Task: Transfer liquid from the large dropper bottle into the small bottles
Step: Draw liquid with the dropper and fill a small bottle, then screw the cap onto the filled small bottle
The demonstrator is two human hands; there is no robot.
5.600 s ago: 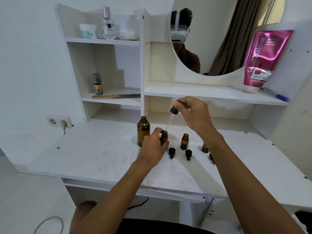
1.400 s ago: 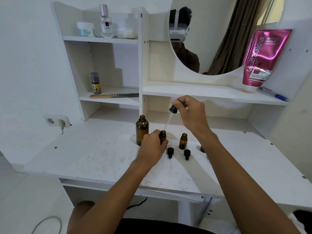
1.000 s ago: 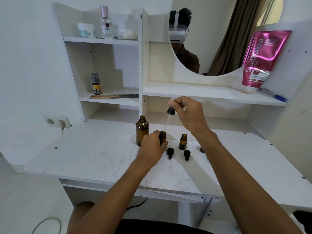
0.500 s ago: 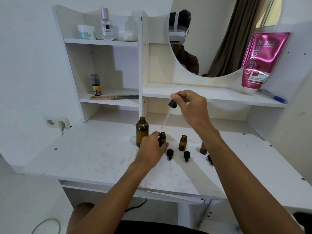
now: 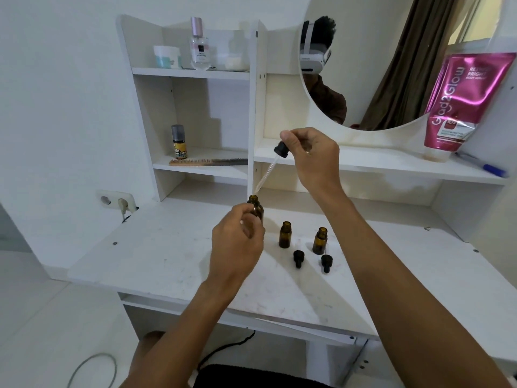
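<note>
left grip (image 5: 237, 247) holds big bottle (image 5: 255, 207), hiding most of it; right grip (image 5: 310, 155) pinches dropper (image 5: 281, 149) above its mouth. two small bottles (image 5: 285, 235), two caps (image 5: 298, 258) on bench (image 5: 167, 256).

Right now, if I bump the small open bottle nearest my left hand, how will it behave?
The small bottle looks like amber glass: likely rigid, breakable. Tall and narrow, standing free on the desk, a sideways push would probably tip it. Its mouth is open, so any contents could spill.

Amber small bottles (image 5: 285, 235), black caps (image 5: 298, 258), white table (image 5: 156, 259), magenta tube (image 5: 464, 102)
</note>
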